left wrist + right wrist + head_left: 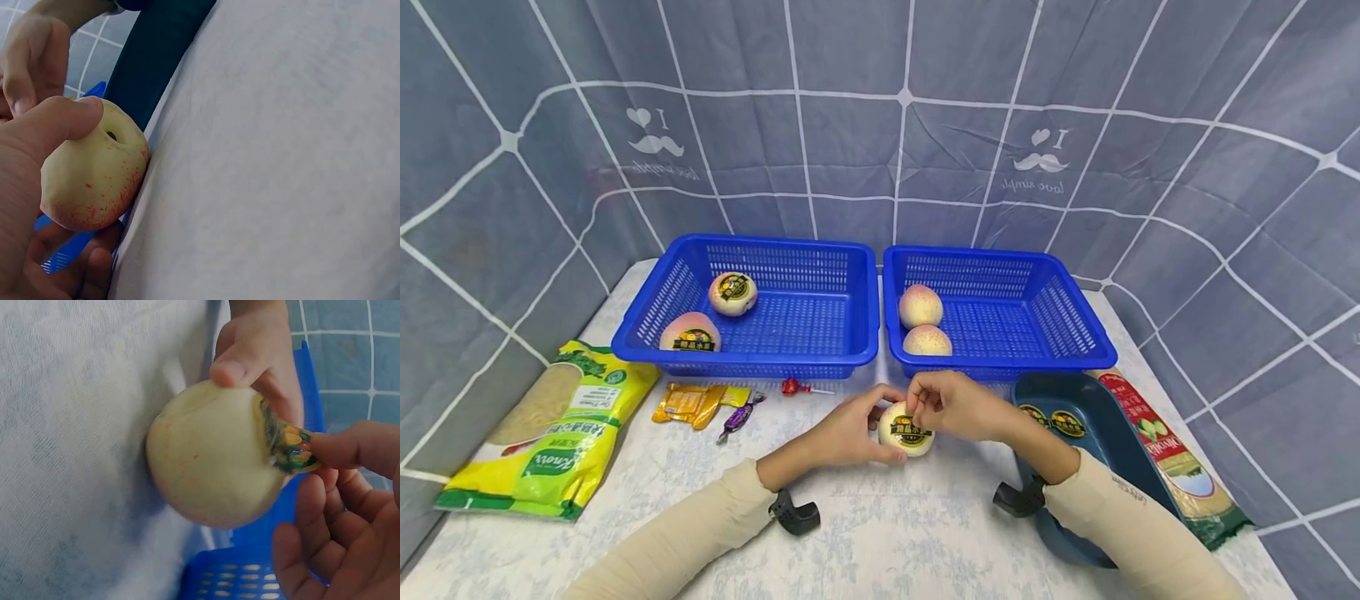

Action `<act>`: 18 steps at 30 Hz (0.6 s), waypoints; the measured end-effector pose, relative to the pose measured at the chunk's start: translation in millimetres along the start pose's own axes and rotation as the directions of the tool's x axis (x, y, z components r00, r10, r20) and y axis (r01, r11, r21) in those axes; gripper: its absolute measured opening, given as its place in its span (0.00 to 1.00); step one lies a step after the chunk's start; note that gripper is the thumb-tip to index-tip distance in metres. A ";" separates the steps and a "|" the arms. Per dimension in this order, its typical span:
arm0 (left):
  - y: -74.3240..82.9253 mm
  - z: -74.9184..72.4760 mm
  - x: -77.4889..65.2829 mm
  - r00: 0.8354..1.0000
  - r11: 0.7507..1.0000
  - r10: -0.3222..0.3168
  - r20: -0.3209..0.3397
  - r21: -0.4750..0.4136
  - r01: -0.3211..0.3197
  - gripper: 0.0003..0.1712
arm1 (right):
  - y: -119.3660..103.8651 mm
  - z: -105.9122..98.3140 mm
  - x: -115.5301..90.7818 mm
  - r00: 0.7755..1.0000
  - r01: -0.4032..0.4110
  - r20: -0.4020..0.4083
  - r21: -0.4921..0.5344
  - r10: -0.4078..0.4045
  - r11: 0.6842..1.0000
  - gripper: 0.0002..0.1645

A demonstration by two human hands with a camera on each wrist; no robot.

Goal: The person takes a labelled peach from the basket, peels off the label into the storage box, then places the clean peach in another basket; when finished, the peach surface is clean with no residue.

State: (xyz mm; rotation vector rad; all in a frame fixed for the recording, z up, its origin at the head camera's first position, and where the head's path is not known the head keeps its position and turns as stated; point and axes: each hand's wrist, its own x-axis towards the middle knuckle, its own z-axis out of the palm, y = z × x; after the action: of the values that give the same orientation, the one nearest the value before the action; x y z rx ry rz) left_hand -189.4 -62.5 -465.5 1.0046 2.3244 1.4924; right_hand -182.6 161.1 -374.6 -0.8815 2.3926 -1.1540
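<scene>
the peach (907, 442) is held near the tabletop (895, 517), before the blue baskets (760, 367), clamped between thumb and fingers of the left hand (852, 427). its partly lifted sticker (291, 447) is pinched by thumb and finger of the right hand (961, 405). the sticker might be torn by a sharp pull; the peach might be twisted loose by a slackened grip.
</scene>
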 end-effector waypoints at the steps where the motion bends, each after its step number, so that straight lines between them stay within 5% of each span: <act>1: 0.0 0.6 1.4 1.000 1.000 0.001 0.001 -0.005 -0.001 0.41 | -1.4 -0.5 -2.7 1.000 0.016 -0.002 -0.037 -0.016 0.999 0.09; 5: 1.0 2.9 6.7 1.000 0.999 0.019 0.013 -0.034 -0.019 0.40 | -6.9 -0.9 -16.7 0.997 0.074 -0.028 -0.080 -0.076 0.994 0.10; 11: 1.5 2.3 9.4 1.000 0.999 0.012 0.015 -0.030 -0.012 0.40 | -23.5 -28.8 -54.3 0.982 0.161 -0.115 0.071 -0.152 0.984 0.07; 14: -1.3 0.1 6.2 1.000 1.000 -0.005 -0.003 -0.007 0.005 0.41 | -20.3 -55.6 -77.3 0.986 0.123 -0.130 0.153 -0.104 0.980 0.06; 18: -4.8 -1.9 2.8 1.000 1.000 -0.014 -0.011 -0.007 0.014 0.42 | 10.3 -87.5 -108.8 0.984 0.007 -0.177 0.189 0.027 0.982 0.05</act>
State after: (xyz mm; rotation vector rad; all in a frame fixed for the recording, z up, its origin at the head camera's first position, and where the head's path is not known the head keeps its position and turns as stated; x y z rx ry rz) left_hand -194.5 -63.4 -468.2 0.9785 2.3266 1.5036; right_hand -152.2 288.5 -325.4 -0.7305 2.3710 -1.4851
